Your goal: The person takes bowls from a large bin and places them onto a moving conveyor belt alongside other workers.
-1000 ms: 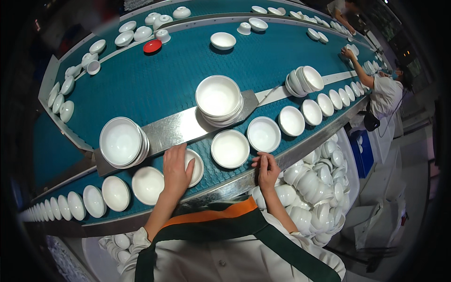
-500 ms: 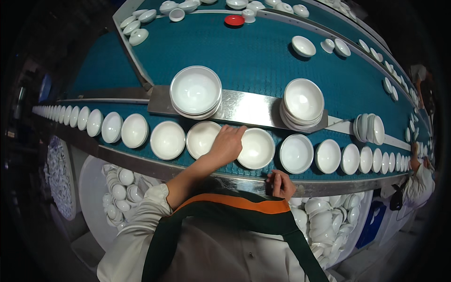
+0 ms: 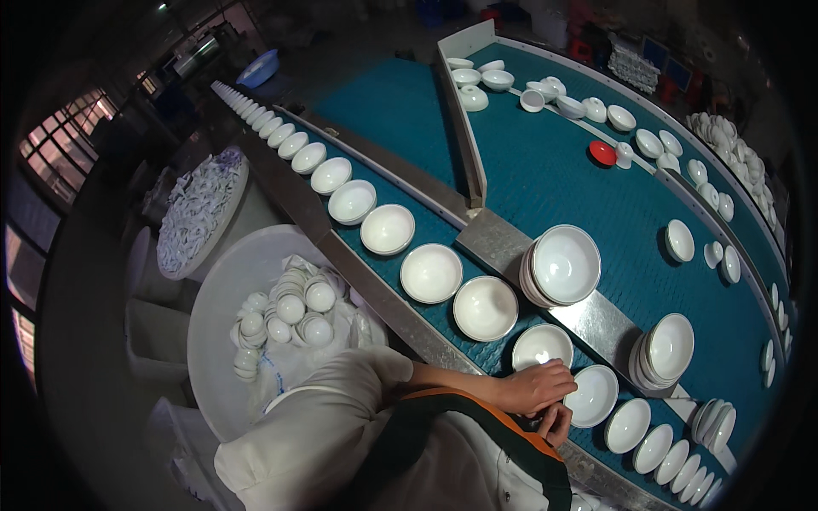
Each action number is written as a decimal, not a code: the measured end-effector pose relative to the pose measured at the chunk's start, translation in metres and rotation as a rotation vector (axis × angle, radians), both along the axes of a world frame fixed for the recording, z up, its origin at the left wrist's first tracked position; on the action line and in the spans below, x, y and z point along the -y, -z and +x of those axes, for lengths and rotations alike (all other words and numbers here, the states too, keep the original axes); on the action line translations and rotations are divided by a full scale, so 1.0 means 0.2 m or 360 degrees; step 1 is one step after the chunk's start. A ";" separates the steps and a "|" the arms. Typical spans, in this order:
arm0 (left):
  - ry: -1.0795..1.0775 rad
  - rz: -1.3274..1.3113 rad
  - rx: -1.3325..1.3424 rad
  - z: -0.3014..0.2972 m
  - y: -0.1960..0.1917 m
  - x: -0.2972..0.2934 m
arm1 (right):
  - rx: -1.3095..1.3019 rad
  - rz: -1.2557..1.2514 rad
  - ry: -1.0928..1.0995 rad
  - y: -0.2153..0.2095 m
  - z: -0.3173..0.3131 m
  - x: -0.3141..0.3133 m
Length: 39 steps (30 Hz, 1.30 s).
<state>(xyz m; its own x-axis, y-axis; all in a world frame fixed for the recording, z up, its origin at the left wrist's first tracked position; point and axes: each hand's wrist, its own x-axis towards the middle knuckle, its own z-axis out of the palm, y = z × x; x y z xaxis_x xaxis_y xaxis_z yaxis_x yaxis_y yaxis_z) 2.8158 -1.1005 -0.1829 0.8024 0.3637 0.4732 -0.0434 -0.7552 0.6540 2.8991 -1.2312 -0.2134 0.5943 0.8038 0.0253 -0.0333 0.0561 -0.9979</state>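
White bowl (image 3: 595, 399), left hand (image 3: 538, 388) beside — plastic sheet (image 3: 311, 358), illegible blue marks (image 3: 272, 373)

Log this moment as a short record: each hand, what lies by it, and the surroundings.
Left hand: overlaps the lower edge of a glossy white round bowl; contact unclear
Right hand: fingers curled, close to the left hand; no bowl visible in its grip
Near row: single white bowls lined along a narrow teal belt lane
Stacks: two of white bowls on a flat grey steel plate
Wide teal belt: scattered white bowls, one shallow red round dish
Lower left: round white plastic tub holding white bowls
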 end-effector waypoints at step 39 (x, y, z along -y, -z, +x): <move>0.0241 -0.0165 0.0420 -0.36 -0.15 -0.28 | 0.1105 0.0356 -0.0350 0.17 -0.18 -0.26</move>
